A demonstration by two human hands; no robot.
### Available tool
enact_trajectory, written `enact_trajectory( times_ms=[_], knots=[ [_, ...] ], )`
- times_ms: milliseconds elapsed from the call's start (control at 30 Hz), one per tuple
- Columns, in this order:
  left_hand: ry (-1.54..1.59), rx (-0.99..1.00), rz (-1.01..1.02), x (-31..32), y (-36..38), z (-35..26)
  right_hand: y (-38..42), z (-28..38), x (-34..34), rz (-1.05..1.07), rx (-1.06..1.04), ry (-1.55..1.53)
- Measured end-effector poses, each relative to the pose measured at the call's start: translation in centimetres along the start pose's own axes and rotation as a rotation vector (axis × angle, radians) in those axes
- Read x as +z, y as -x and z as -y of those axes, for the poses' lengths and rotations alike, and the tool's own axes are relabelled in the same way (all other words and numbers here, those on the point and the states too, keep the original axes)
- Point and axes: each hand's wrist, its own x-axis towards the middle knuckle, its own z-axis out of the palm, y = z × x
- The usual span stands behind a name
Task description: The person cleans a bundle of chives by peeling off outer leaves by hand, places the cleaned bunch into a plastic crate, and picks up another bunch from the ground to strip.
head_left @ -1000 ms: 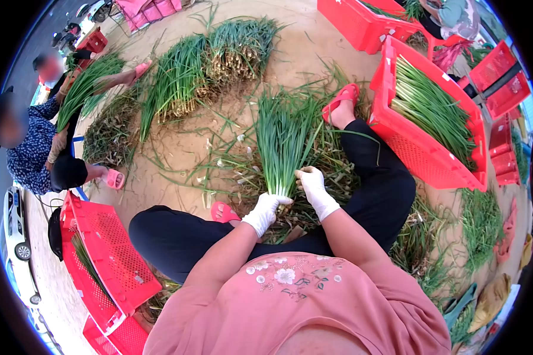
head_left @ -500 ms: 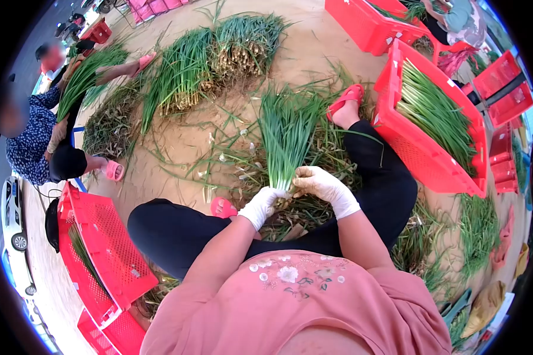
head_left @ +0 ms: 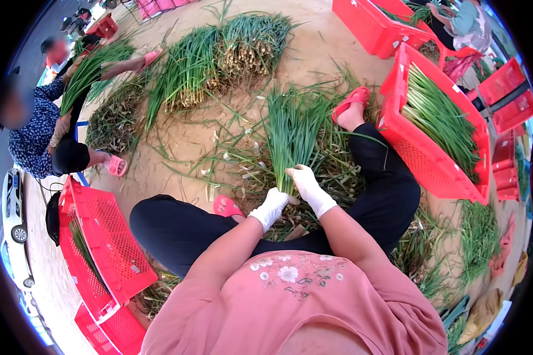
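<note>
Between my knees, a bunch of green stalks [head_left: 293, 133] points away from me, its leaves spread at the far end. White-gloved, my left hand [head_left: 273, 205] is wrapped round the pale lower end of the bunch. My right hand [head_left: 304, 180], gloved too, pinches the stalks just above it, on the right side of the bunch. Loose leaves and trimmings [head_left: 337, 177] lie under and around the bunch.
At the right stands a red crate [head_left: 435, 124] of green stalks; another red crate [head_left: 109, 236] is at the left. Bundled stalks [head_left: 189, 71] lie on the ground ahead. A co-worker [head_left: 32, 130] at the far left holds stalks.
My right hand has moved from the root end up onto the stalks, above my left hand. My left hand still holds the bunch.
</note>
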Motion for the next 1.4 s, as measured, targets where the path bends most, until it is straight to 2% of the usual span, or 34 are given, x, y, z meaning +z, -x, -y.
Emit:
enact_trajectory(
  times_ms=[100, 133, 167, 233, 267, 333, 400, 433, 500, 533, 567, 667, 733, 800, 833, 900, 967, 1000, 1033, 1100, 1167, 1200, 1233, 1267, 1300, 1400],
  knots=[
    [-0.019, 0.007, 0.012, 0.3, 0.1, 0.0, -0.6, -0.5, 0.1, -0.083, -0.033, 0.037],
    [-0.107, 0.080, -0.010, 0.4, -0.2, 0.3, 0.1, 0.1, -0.4, 0.025, -0.052, 0.116],
    [-0.106, 0.080, -0.010, 0.3, -0.3, 0.5, -0.2, -0.3, -0.4, 0.025, -0.052, 0.118],
    [-0.125, 0.088, -0.025, 0.4, 0.2, 0.0, 0.0, -0.1, -0.1, 0.033, -0.007, -0.053],
    [-0.122, 0.088, -0.027, 0.4, 0.5, -0.2, 0.2, -0.1, 0.0, -0.069, 0.040, -0.080],
    [0.043, -0.064, 0.025, 0.4, 0.8, -1.0, 1.7, 0.7, -0.3, -0.024, -0.007, -0.097],
    [0.087, -0.112, 0.036, -0.1, 0.3, -1.1, 2.6, 0.6, -1.0, 0.112, -0.096, -0.127],
    [0.129, -0.161, 0.048, -0.3, 0.1, -1.2, 2.9, 0.5, -1.2, 0.111, -0.096, -0.125],
    [0.176, -0.148, 0.043, -0.3, 0.2, -1.5, 3.7, 0.6, -1.9, 0.368, -0.008, -0.192],
    [0.143, -0.168, 0.100, -0.3, 0.4, -1.8, 3.8, 1.0, -2.4, 0.416, 0.021, -0.158],
    [0.107, -0.186, 0.156, -0.3, 0.7, -2.0, 3.6, 1.0, -2.9, 0.451, 0.063, -0.261],
    [0.144, -0.210, 0.227, -0.9, 0.5, -1.9, 2.8, 0.6, -4.2, 0.420, 0.186, -0.638],
    [0.297, -0.263, 0.315, -1.5, 0.0, -1.7, 3.1, 0.8, -4.3, 0.375, 0.204, -0.669],
    [0.378, -0.272, 0.316, -2.3, -0.5, -1.7, 3.6, 0.7, -4.2, 0.294, 0.229, -0.650],
    [0.457, -0.282, 0.313, -2.4, -0.7, -1.8, 3.5, 0.3, -4.5, 0.382, 0.264, -0.675],
    [0.492, -0.228, 0.280, -2.8, -1.1, -1.8, 4.0, 0.6, -5.0, 0.430, 0.237, -0.604],
    [0.465, -0.299, 0.326, -3.8, -1.4, -2.3, 5.2, 3.1, -6.2, 0.433, 0.138, -0.606],
    [0.398, -0.268, 0.221, -3.2, -0.7, -2.7, 5.5, 4.3, -7.1, 0.346, 0.068, -0.630],
    [0.395, -0.261, 0.217, -3.1, -0.2, -3.1, 4.8, 4.7, -8.8, 0.400, -0.024, -0.761],
    [0.187, -0.044, 0.097, -2.8, 0.9, -3.6, 1.8, 4.1, -12.0, 0.164, -0.078, -0.249],
    [0.078, 0.078, 0.024, -2.6, 2.4, -4.3, 0.4, 2.8, -11.1, -0.556, -0.199, 1.073],
    [0.019, 0.111, 0.002, -2.5, 3.4, -5.0, 2.6, 5.0, -9.5, -0.608, -0.210, 1.087],
    [-0.041, 0.145, -0.022, -2.2, 4.7, -5.8, 2.0, 5.0, -8.5, -0.597, -0.432, 0.964],
    [-0.065, 0.220, -0.070, -2.0, 5.6, -6.2, 0.9, 4.9, -7.3, -0.488, -0.667, 0.710],
    [-0.104, 0.292, -0.089, -2.2, 5.9, -6.2, 1.4, 6.1, -5.2, -0.403, -0.752, 0.624],
    [-0.173, 0.356, -0.106, -2.2, 8.6, -7.5, 3.8, 9.1, -0.2, -0.341, -0.807, 0.762]
  ],
)
